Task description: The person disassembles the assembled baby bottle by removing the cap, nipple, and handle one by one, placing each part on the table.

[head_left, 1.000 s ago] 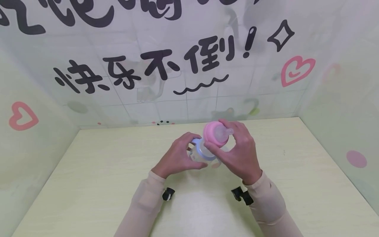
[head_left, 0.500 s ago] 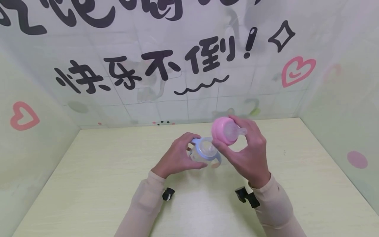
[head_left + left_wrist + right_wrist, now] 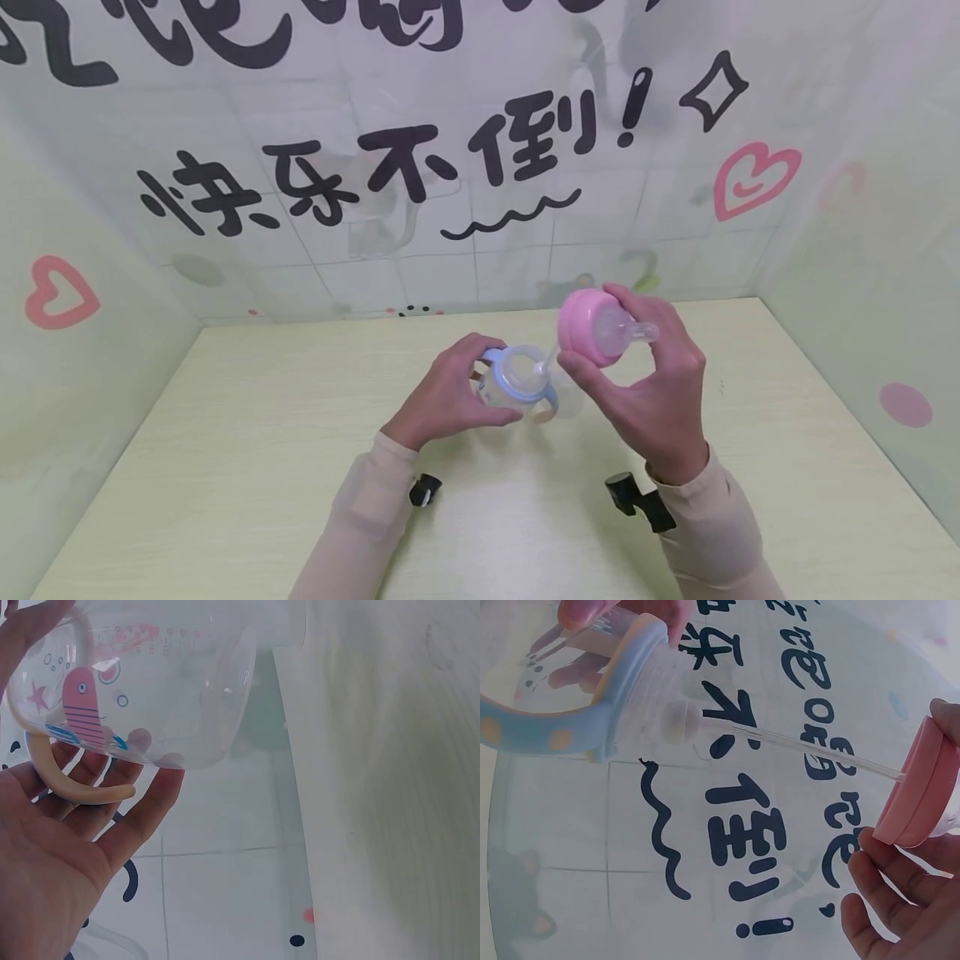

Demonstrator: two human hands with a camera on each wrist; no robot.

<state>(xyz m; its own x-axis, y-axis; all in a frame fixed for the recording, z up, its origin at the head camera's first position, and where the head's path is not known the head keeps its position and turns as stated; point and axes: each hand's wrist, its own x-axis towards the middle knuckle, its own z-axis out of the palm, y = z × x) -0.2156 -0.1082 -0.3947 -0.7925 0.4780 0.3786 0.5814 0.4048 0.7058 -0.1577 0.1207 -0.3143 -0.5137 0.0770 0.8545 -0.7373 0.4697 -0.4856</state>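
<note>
My left hand (image 3: 450,393) grips a clear baby bottle (image 3: 172,697) with printed pink drawings and a blue handle ring (image 3: 634,682). The bottle is tilted, its uncapped mouth facing right. My right hand (image 3: 663,387) pinches a pink bottle cap (image 3: 581,327) by its edge, with a clear teat (image 3: 628,331) pointing right. From the cap's underside a thin clear straw (image 3: 802,752) runs to the bottle, ending in a whitish ball (image 3: 681,721) at the mouth. Whether the ball is just inside or outside the rim, I cannot tell.
Both hands are above a pale wood-grain table (image 3: 262,467). Behind it stands a white wall (image 3: 390,283) with black lettering, and side walls flank it. A black camera mount (image 3: 641,502) sits at the right wrist, another (image 3: 425,490) at the left.
My right hand has moved right and slightly up with the pink cap, away from the bottle, and the straw has come into view between them. The left hand has stayed nearly still.
</note>
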